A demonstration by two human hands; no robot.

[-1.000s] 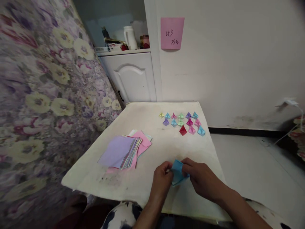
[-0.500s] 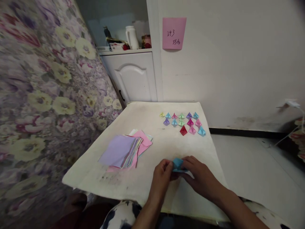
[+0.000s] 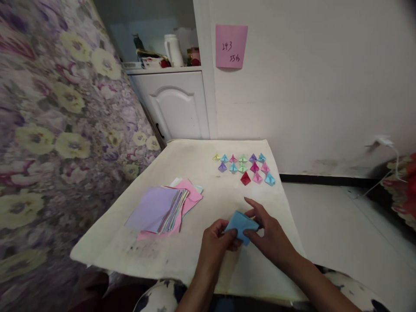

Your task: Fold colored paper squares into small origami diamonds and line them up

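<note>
A folded piece of blue paper (image 3: 239, 224) is held just above the near part of the cream table (image 3: 208, 173). My left hand (image 3: 216, 242) pinches its left lower edge. My right hand (image 3: 269, 232) grips its right side with thumb and fingers, the index finger stretched out past the paper. A fanned stack of coloured paper sheets (image 3: 162, 208), lilac on top and pink beneath, lies to the left of my hands. Several small folded paper shapes (image 3: 244, 167) in many colours sit in rows at the far right of the table.
A flowered bedspread (image 3: 58, 130) fills the left side. Behind the table stands a white cabinet (image 3: 175, 104) with a jug and jars on top. A pink note (image 3: 230, 45) is stuck on the white wall. A cable and plug (image 3: 383, 143) hang at the right.
The blue paper has turned and now shows a flatter, wider face. My right index finger has lifted off it. The view has shifted slightly right.
</note>
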